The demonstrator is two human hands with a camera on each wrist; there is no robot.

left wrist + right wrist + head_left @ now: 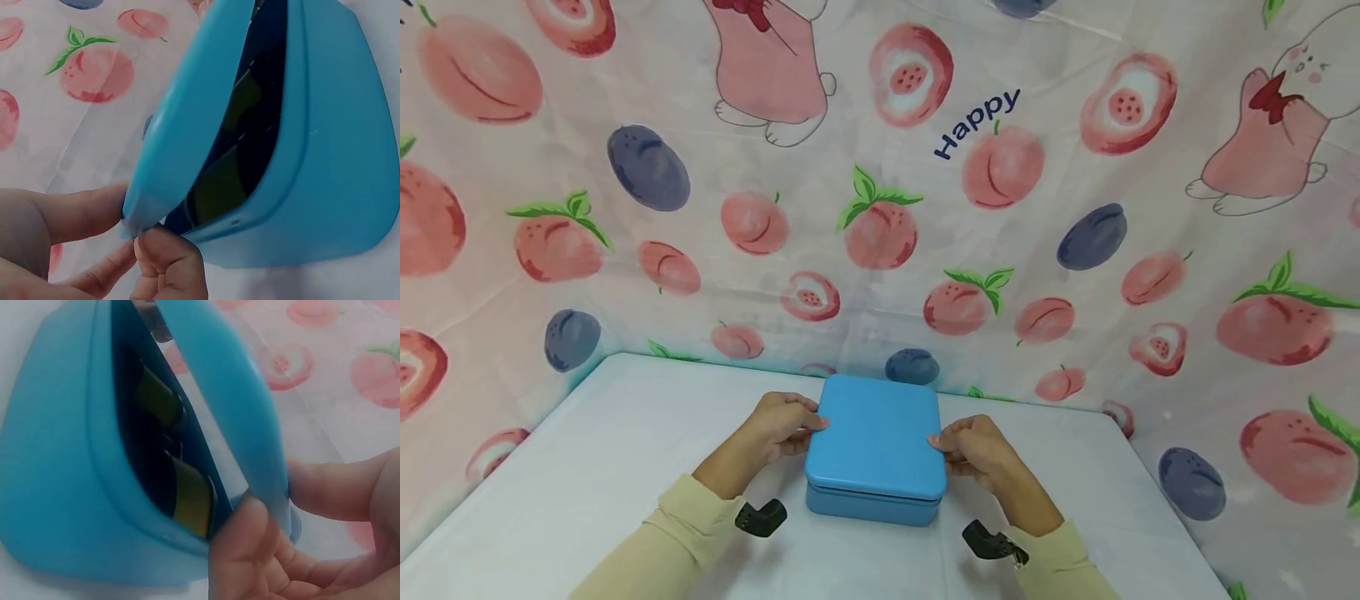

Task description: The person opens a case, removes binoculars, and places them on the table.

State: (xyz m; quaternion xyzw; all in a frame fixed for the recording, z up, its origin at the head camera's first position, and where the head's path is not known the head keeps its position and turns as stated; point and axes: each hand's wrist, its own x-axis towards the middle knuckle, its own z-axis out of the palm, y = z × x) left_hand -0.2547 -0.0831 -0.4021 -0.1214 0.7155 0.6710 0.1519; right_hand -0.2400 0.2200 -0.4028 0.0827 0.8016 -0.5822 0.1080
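A blue rectangular box (pixel 872 505) stands on the white table, its blue lid (pixel 880 433) raised a little off the rim. My left hand (pixel 781 425) pinches the lid's left edge between thumb and fingers. On the opposite side my right hand (pixel 973 446) pinches the lid's right edge in the same way. Through the gap in the right wrist view, dark cylinders with yellow-green bands (pixel 190 497) lie inside the box; their kind is unclear. The left wrist view shows the same dark contents (pixel 219 187), partly hidden by the lid.
The white table (pixel 625 433) extends to both sides of the box. Behind it hangs a pale cloth (pixel 820 175) printed with peaches, plums and rabbits. A black wrist camera (pixel 762 517) sits at the left cuff, another black camera (pixel 988 542) at the right.
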